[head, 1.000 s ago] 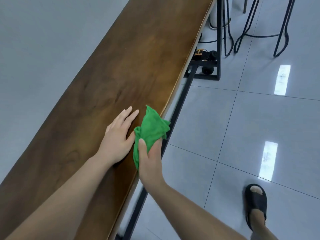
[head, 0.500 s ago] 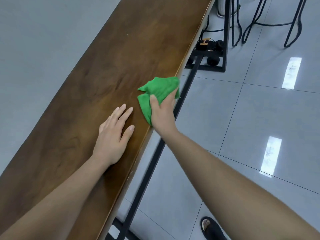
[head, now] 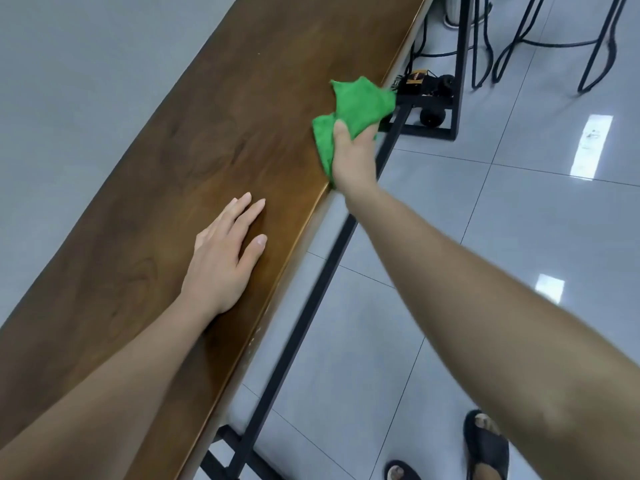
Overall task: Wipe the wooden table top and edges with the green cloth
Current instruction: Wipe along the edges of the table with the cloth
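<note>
A long, narrow wooden table top runs diagonally from the lower left to the upper right. My right hand grips a bunched green cloth and presses it over the table's right edge, thumb on top, fingers hidden beneath the cloth. My left hand lies flat on the wood nearer to me, palm down, fingers spread and holding nothing.
A black metal frame rail runs under the table's right edge. A small wheeled device with cables sits on the tiled floor below the far end. Black stool legs stand at the upper right. My sandalled feet are at the bottom.
My right hand has slid the green cloth along the table's right edge, away from me toward the far end. My left hand has stayed flat on the wood.
</note>
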Demonstrator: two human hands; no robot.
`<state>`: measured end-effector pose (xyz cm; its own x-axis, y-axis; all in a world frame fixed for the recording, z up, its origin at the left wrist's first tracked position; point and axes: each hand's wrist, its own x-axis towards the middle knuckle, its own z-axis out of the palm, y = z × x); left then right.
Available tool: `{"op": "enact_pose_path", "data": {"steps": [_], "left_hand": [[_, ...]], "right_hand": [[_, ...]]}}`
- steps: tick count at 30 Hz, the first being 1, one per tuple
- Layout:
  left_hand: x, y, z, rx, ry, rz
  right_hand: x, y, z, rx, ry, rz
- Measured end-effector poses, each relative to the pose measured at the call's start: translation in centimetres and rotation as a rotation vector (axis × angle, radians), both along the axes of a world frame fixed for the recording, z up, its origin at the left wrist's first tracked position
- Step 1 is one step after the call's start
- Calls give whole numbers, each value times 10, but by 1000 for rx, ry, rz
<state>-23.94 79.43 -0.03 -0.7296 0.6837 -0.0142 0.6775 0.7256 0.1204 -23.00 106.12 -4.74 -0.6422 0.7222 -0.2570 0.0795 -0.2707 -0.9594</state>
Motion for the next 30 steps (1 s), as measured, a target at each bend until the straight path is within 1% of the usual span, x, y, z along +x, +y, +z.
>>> {"op": "enact_pose_path", "data": {"steps": [5, 8, 11, 13, 16, 18, 20, 25, 28, 30], "left_hand": [[-2, -2, -2, 7, 10, -29], [-4, -3, -3, 9, 8, -55], [-4, -4, -4, 33, 7, -67], [-6, -5, -5, 41, 12, -70], [-8, -7, -7, 43, 21, -82], [-9, -8, -8, 40, 28, -101], [-9, -10, -9, 35, 33, -110], [-8, -7, -9, 44, 37, -75], [-7, -7, -8, 40, 31, -70], [-7, -7, -7, 31, 29, -65]], "right_hand": [[69, -153, -25, -50, 145, 85], [111, -229, -29, -76, 214, 126], [139, -279, -28, -122, 238, 135], [147, -290, -28, -109, 260, 122], [134, -279, -27, -104, 256, 61], [115, -258, -27, -134, 263, 22], [96, -230, -27, -122, 247, -1], [46, -127, -20, -41, 119, 4], [14, -63, -14, -54, 70, -46], [-2, -25, -10, -74, 70, -51]]}}
